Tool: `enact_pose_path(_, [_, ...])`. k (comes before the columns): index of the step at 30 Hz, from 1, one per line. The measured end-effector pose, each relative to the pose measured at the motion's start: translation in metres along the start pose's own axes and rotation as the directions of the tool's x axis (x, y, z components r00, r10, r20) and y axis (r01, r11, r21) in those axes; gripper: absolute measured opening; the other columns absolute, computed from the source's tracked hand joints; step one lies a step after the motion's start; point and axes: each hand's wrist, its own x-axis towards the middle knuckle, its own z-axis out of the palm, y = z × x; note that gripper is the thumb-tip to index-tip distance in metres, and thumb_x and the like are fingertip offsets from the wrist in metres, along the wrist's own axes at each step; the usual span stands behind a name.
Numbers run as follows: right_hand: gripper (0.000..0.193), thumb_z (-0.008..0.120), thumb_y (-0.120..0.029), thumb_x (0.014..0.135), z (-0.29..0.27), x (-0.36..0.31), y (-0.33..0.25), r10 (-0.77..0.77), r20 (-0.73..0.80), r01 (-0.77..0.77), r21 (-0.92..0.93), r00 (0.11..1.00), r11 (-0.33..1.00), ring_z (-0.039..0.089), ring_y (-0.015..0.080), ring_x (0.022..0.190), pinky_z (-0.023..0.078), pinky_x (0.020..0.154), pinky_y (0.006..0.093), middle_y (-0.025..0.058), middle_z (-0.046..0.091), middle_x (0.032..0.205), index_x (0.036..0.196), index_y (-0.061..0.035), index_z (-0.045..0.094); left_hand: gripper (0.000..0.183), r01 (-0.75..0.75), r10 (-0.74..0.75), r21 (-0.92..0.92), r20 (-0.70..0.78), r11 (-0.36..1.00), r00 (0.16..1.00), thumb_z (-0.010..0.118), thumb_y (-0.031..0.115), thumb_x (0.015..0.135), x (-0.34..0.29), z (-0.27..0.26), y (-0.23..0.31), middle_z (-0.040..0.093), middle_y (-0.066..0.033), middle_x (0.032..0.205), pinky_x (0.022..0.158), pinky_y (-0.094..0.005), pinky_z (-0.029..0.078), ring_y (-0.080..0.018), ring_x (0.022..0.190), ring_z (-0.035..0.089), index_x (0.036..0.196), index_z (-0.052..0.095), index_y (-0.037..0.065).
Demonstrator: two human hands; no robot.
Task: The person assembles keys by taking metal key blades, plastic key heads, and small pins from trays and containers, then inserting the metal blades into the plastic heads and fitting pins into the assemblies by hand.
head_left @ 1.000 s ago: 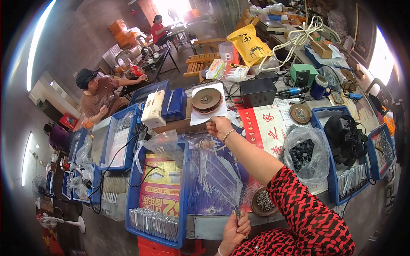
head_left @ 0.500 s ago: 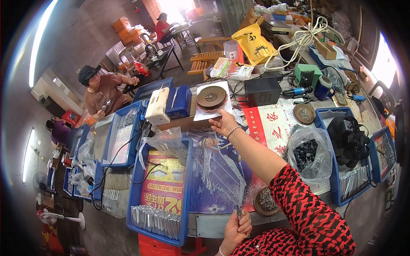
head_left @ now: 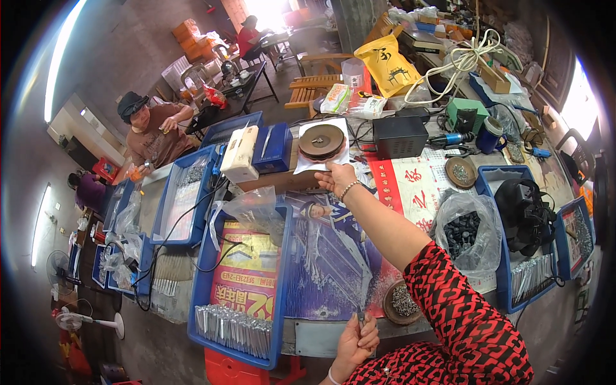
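Observation:
My left hand is closed around a slim grey metal piece at the near table edge; its tip points away from me. My right arm stretches across the table. My right hand is at the near edge of a stack of round brown discs, fingers bent together. Whether anything is between those fingers is too small to tell. The stack rests on white paper, with a few small metal bits on top. A round dish of small metal parts sits beside my right sleeve.
A blue tray of metal strips stands left; another blue tray holds a black strapped device. A clear bag of black pieces, a black box and loose cables lie to the right. A co-worker sits far left.
My right hand has drawn its fingers together at the near edge of the disc stack. My left hand stays where it was. The co-worker's raised hand has shifted.

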Motion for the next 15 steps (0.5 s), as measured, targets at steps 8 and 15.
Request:
enact_pose_path(8, [0.025,0.058,-0.021,0.085,-0.061,-0.031,-0.010,0.122,0.343,-0.104,-0.070,0.931,0.992,0.063,0.0195,0.076,0.052,0.061,0.0331,0.0108,0.062,0.093,0.102,-0.0033,0.052,0.031,0.025,-0.024,0.028,-0.057,0.999,0.998,0.040,0.037,0.094,0.001,0.003,0.001,0.035,0.0021,0.062,0.042,-0.0216,0.023,-0.0060,0.042,0.027,0.094,0.049,0.007])
enact_pose_path(15, [0.015,0.057,-0.009,0.085,-0.114,-0.203,-0.035,-0.070,0.540,0.413,-0.547,0.839,0.728,0.057,0.0094,0.074,0.048,0.066,0.0231,0.0066,0.062,0.086,0.096,0.0017,0.056,0.030,-0.007,0.007,0.057,-0.005,0.998,1.000,0.043,0.035,0.094,0.001,0.006,0.001,0.038,-0.0002,0.062,0.041,-0.0208,0.024,-0.0067,0.041,0.029,0.093,0.050,0.006])
